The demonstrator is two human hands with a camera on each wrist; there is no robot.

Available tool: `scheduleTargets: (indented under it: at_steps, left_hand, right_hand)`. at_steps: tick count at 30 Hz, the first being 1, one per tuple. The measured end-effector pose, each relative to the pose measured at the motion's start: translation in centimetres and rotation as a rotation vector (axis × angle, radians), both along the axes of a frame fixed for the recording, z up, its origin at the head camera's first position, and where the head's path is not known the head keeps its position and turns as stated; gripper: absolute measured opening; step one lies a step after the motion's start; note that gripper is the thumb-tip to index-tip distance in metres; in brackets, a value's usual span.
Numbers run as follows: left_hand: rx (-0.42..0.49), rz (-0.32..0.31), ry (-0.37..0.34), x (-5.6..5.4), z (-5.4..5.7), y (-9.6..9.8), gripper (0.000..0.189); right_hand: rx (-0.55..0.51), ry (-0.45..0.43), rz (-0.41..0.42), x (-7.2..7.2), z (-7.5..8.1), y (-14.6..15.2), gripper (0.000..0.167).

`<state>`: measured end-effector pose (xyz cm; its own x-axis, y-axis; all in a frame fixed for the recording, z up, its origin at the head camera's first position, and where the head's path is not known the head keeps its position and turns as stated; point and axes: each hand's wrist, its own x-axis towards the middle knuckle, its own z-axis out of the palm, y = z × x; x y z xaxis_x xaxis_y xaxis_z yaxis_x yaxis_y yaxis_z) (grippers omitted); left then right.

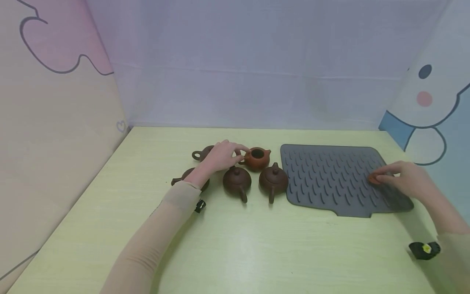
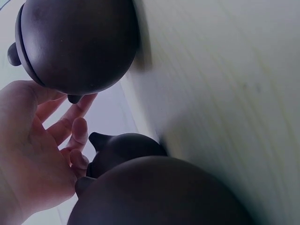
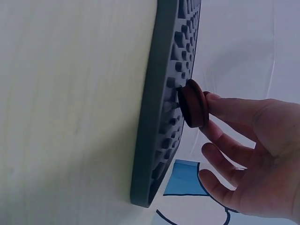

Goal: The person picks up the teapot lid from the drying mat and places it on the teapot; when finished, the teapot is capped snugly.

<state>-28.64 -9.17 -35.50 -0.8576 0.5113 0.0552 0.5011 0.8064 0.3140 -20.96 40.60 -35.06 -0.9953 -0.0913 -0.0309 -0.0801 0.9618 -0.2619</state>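
Observation:
My left hand (image 1: 223, 156) reaches over the dark pots and pinches the handle side of a small reddish-brown teapot (image 1: 262, 163), whose round top opening is uncovered. In the left wrist view, dark teapots (image 2: 79, 47) hide that grip, and the left hand (image 2: 33, 150) shows curled fingers behind them. Over the right part of a grey ridged mat (image 1: 327, 179), my right hand (image 1: 409, 179) pinches a reddish-brown teapot lid (image 1: 374, 179) between thumb and fingers. The right wrist view shows the lid (image 3: 193, 104) close to the mat's ridges, its rim facing them; contact is unclear.
Two dark brown lidded teapots (image 1: 237, 181) (image 1: 273, 179) stand in front of the reddish one. Two more dark teapots (image 1: 206, 152) (image 1: 191, 175) are partly behind my left arm. Cloth walls stand behind and beside the pale wooden table (image 1: 257, 245).

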Motion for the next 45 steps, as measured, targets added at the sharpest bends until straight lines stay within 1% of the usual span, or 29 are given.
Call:
scheduleTargets:
  at_steps: [5, 9, 13, 14, 20, 21, 24, 27, 30, 33, 39, 45]
  left_hand:
    - [-0.001, -0.001, 0.003, -0.1, 0.0, 0.1, 0.033]
    - [0.001, 0.003, -0.002, -0.1, -0.1, 0.0, 0.033]
    - [0.006, 0.007, -0.004, -0.1, -0.2, 0.0, 0.032]
    - [0.008, 0.008, -0.004, -0.1, -0.2, 0.0, 0.032]
    - [0.014, 0.012, -0.008, 0.1, -0.1, 0.1, 0.031]
    - [0.014, 0.010, -0.007, 0.1, -0.1, 0.1, 0.031]
    - [0.019, 0.006, -0.004, 0.1, 0.0, 0.1, 0.031]
    - [0.031, 0.005, -0.008, 0.1, 0.0, 0.2, 0.030]
    - [0.042, 0.007, -0.014, 0.0, -0.1, 0.2, 0.030]
    - [0.044, 0.006, -0.015, 0.0, -0.1, 0.3, 0.031]
    - [0.035, 0.001, -0.009, -0.1, -0.1, 0.5, 0.033]
    - [0.040, 0.006, -0.021, 0.1, 0.0, 0.6, 0.033]
  right_hand:
    - [0.011, 0.003, 0.001, -0.6, 0.9, -1.0, 0.029]
    - [-0.044, 0.017, -0.012, -1.0, 1.3, -2.7, 0.032]
    - [-0.126, 0.048, -0.001, -1.8, 1.2, -4.8, 0.034]
    - [-0.131, 0.063, -0.014, -2.0, 1.1, -5.4, 0.033]
    - [-0.199, 0.122, 0.015, -3.4, 1.1, -8.7, 0.032]
    - [-0.225, 0.125, 0.033, -3.6, 1.1, -9.2, 0.032]
    - [-0.269, 0.162, 0.049, -4.0, 1.1, -11.2, 0.031]
    - [-0.317, 0.216, 0.089, -4.4, 1.1, -13.1, 0.027]
    - [-0.377, 0.245, 0.122, -4.7, 1.2, -14.7, 0.025]
    - [-0.433, 0.249, 0.119, -5.0, 1.2, -16.2, 0.024]
    - [-0.493, 0.239, 0.115, -6.0, 0.8, -18.9, 0.023]
    - [-0.507, 0.241, 0.144, -6.8, 0.6, -21.0, 0.022]
